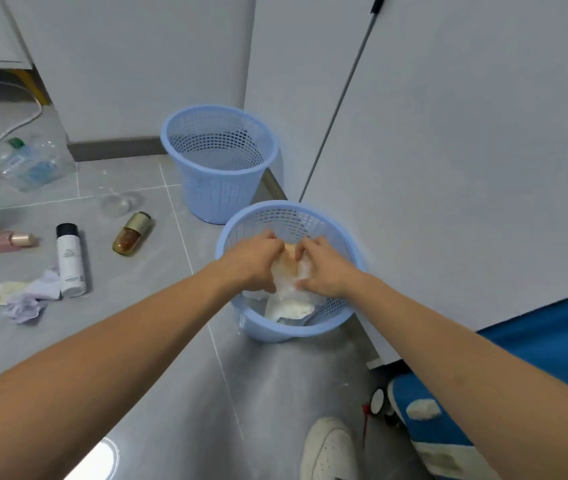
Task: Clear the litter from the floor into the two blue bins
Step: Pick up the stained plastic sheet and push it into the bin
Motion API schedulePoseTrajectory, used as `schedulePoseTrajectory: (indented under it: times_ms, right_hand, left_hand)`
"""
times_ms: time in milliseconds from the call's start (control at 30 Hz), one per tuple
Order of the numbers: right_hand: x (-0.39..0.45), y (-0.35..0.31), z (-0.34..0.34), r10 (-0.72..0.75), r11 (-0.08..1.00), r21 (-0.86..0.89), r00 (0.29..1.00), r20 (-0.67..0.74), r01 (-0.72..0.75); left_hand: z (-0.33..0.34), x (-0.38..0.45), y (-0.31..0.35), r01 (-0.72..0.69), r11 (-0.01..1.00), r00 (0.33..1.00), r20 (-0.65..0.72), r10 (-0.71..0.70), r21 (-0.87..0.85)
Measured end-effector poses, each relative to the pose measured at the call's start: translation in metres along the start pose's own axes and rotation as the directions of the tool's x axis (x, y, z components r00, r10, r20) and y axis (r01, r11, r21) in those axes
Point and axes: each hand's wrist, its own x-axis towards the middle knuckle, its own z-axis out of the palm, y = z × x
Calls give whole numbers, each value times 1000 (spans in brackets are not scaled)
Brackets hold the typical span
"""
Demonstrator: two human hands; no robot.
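Both forearms reach forward over the grey floor [137, 271], and the left hand [253, 259] and right hand [322, 268] each have their grip clamped on a crumpled white paper [289, 271] above the near blue bin [289, 327]. More white paper lies inside this bin; the far blue bin [218, 192] stands just beside it at 11 o'clock. At 9 o'clock, well apart, a white bottle [70, 259], an amber bottle [132, 233] and crumpled tissue [31, 299] lie on the floor.

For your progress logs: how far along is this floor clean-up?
Done: white paper lies in the near bin. In hand: both hands grip a stained wrapper over it. Left: white bottle, amber bottle, crumpled tissue, clear bottles.
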Motion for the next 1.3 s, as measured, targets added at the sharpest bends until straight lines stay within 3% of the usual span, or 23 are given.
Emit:
schedulePoseTrajectory:
  times_ms: [67,167,267,433,567,933,1133,1300]
  right_hand:
    - [4,-1,8,-6,979,-204,998,59,18]
    - [8,-2,22,-47,852,-519,998,49,66]
    - [12,-7,28,-40,786,-617,999,18,42]
    - [22,-3,30,28,892,-451,991,130,33]
    - [26,-4,30,106,903,-430,962,251,12]
    - [35,3,38,93,929,-369,962,256,9]
    - [17,0,4,149,936,-347,964,221,-66]
    - [-12,-17,-26,139,941,-318,989,53,-115]
  left_hand:
    - [9,10,1,25,996,995,99,-34,90]
    - [18,19,2,-5,969,974,219,-51,249]
    - [26,24,2,-49,902,965,252,-67,428]
    - [33,32,3,-46,861,946,298,-125,507]
    - [42,42,2,-46,848,920,353,-169,527]
    - [51,56,-1,-65,846,896,404,-184,530]
    - [15,35,7,-35,917,958,274,-82,397]
    - [-9,-2,11,-45,969,995,98,22,243]
